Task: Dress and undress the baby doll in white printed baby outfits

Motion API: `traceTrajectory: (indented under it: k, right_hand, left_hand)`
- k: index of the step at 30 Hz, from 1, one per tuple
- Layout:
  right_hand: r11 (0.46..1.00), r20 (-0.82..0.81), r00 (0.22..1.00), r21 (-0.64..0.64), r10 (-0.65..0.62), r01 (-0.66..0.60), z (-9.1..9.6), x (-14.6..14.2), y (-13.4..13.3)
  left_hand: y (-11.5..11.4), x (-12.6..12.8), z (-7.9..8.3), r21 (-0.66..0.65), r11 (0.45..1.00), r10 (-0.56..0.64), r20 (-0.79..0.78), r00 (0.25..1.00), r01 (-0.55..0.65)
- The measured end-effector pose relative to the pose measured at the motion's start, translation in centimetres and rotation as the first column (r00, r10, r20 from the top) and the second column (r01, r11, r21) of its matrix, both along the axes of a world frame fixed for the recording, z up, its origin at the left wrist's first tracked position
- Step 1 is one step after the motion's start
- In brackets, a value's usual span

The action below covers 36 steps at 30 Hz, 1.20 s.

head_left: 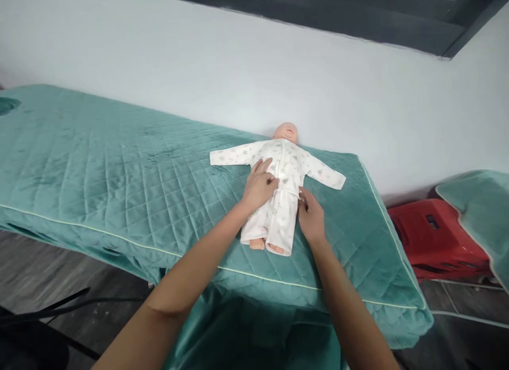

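Note:
A baby doll (287, 131) lies on its back on the green quilted bed cover (167, 163), its arms spread. It wears a white long-sleeved printed shirt (289, 166) and matching trousers (283, 219); its feet show at the trouser cuffs. My left hand (260, 185) rests on the shirt's left side in view, fingers stretched over the belly and the thumb near the front hem. At the right side of the waist, my right hand (311, 213) has its fingers closed on the shirt hem. The doll's own hands are hidden inside the sleeves.
The bed's far side meets a white wall (159, 57), with a dark window frame (397, 25) above. Beyond the bed's right end sits a red plastic thing (437, 232), partly under another green cover (481, 205). Black cables or legs (79, 306) lie at lower left.

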State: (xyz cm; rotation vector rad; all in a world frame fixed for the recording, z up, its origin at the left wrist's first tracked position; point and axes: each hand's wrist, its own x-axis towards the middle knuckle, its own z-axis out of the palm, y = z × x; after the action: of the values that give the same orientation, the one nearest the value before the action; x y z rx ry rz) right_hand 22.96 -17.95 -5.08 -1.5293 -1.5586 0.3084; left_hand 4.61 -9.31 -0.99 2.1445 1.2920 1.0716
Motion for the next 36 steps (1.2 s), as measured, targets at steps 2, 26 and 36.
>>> traceTrajectory:
  k: [2,26,36]
  right_hand:
    - [1.0,-0.049,0.999,-0.023,0.007,-0.008,-0.1,0.1,-0.1]
    - [0.847,0.611,0.741,-0.206,-0.28,0.489,0.0,14.1,7.2]
    - [0.822,0.624,0.743,-0.276,-0.24,0.497,0.2,13.5,6.5]
  left_hand:
    - [-0.5,-1.0,-0.6,0.035,0.999,-0.01,0.017,1.0,0.009]
    - [9.0,-17.2,-3.3,0.089,0.919,0.361,-0.587,0.725,-0.385]
    - [7.9,-16.9,-3.2,0.1,0.839,0.494,-0.551,0.673,-0.534]
